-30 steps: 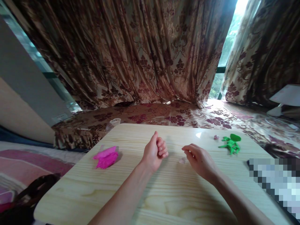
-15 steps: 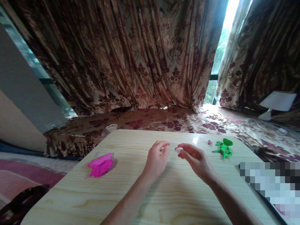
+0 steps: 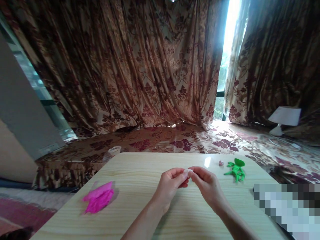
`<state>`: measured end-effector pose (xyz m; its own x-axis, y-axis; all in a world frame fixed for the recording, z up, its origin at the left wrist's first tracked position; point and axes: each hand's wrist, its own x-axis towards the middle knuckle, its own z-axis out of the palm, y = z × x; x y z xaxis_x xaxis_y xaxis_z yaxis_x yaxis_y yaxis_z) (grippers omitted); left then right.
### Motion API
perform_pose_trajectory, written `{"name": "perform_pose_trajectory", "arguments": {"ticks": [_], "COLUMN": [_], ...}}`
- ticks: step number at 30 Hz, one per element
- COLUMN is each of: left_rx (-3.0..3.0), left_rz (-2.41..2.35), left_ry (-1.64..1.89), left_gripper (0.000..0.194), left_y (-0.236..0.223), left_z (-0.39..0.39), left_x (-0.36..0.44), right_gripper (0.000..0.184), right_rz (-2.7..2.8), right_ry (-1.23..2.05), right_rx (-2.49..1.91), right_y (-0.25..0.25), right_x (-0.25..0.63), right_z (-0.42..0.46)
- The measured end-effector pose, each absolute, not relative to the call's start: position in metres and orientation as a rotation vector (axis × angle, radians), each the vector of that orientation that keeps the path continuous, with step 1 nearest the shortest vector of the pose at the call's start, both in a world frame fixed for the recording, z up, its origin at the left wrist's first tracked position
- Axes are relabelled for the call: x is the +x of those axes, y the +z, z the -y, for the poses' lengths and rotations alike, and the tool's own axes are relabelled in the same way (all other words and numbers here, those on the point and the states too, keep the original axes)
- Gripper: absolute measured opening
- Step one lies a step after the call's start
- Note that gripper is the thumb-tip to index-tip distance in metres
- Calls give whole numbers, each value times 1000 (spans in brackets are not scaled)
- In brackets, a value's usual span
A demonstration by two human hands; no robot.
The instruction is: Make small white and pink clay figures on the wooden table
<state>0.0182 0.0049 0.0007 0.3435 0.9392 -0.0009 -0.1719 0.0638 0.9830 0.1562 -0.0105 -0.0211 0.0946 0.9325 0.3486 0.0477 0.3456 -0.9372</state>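
Note:
Above the middle of the wooden table, my left hand (image 3: 168,186) and my right hand (image 3: 208,183) meet at the fingertips. Between them is a small soft white piece (image 3: 188,171), perhaps modelling clay, pinched by thumbs and forefingers of both hands. Most of it is covered by the fingers, so its full shape is hidden. To the right of my hands lies a bright green figure (image 3: 236,170) with thin limbs and a round flat top. A tiny pinkish lump (image 3: 221,163) sits beside it.
A crumpled bright pink bundle (image 3: 100,197) rests on the left of the table (image 3: 135,200). A clear plastic container (image 3: 112,152) stands past the far left edge. At the right edge is a dark-rimmed, pixelated object (image 3: 287,210). A white lamp (image 3: 285,116) stands behind on the right.
My hands were apart, the white piece in my right fingers. Now they have come together and my left fingers grip it too. The view has tilted up slightly.

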Motion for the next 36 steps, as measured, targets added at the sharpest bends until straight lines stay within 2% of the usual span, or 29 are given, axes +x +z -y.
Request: {"name": "perform_pose_trajectory", "arguments": {"ticks": [7, 12, 16, 23, 29, 36], "left_rx": [1183, 1145, 1065, 1047, 986, 703], "left_rz": [-867, -946, -942, -804, -805, -569], "left_ry": [1076, 1161, 1181, 1114, 1124, 877], "left_gripper": [22, 21, 24, 28, 22, 19], "left_y": [-8, -12, -15, -9, -11, -11], "left_z": [-4, -7, -7, -1, -4, -3], "left_x": [16, 15, 12, 9, 8, 1], "right_gripper": [22, 11, 16, 31, 31, 27], "right_rz": [1302, 1457, 1584, 1667, 1605, 1605], "right_ry": [876, 493, 324, 297, 361, 412], "right_rx": [-988, -1013, -1013, -973, -944, -920], "right_y": [-24, -24, -21, -17, -16, -16], "right_x": [152, 146, 143, 148, 150, 147], "right_z": [9, 14, 20, 21, 21, 21]}}
